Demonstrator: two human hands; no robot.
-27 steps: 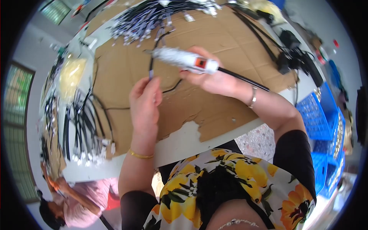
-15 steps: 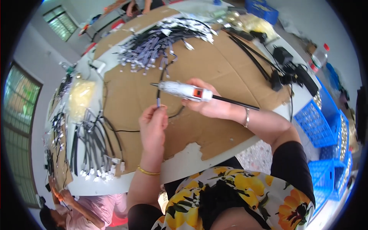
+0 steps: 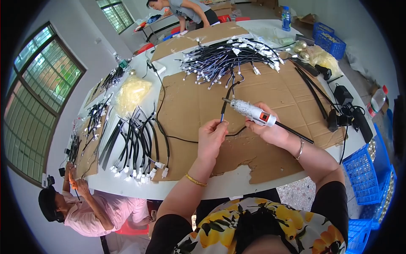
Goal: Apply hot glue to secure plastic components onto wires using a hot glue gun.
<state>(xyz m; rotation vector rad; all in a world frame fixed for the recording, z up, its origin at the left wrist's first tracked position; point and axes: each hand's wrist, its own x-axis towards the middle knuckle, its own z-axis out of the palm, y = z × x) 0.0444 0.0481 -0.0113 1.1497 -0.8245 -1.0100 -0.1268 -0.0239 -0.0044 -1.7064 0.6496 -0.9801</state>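
A short black cable (image 3: 229, 95) is held upright over the middle of the surface (image 3: 228, 182), its lower, bluish end pinched between thumb and forefinger of the left hand (image 3: 212, 139), whose other fingers are curled in. A white handheld tool (image 3: 249, 111) with an orange-red switch is gripped by the right hand (image 3: 270, 129), the fingers wrapped around its body. Its dark tip is pointed left and lined up with the cable; whether the two are touching cannot be told. A black rod (image 3: 294, 132) is seen projecting from the tool's rear, toward the near right.

Beneath the hands, a brown cardboard sheet (image 3: 287, 106) with a torn near edge is laid on the surface and crossed by a thin black cord (image 3: 182, 139). At its far side, a large bundle of cables (image 3: 224, 57) with white connectors is spread. To the left, more black cables (image 3: 137, 144) are fanned out, near a yellowish plastic bag (image 3: 134, 95). On the right, black strips (image 3: 311, 93) are laid beside power adapters (image 3: 343, 95). Farther right, blue baskets (image 3: 361, 175) are stacked. An orange object (image 3: 73, 181) is held by a pink-clad co-worker (image 3: 93, 213) at the near left.
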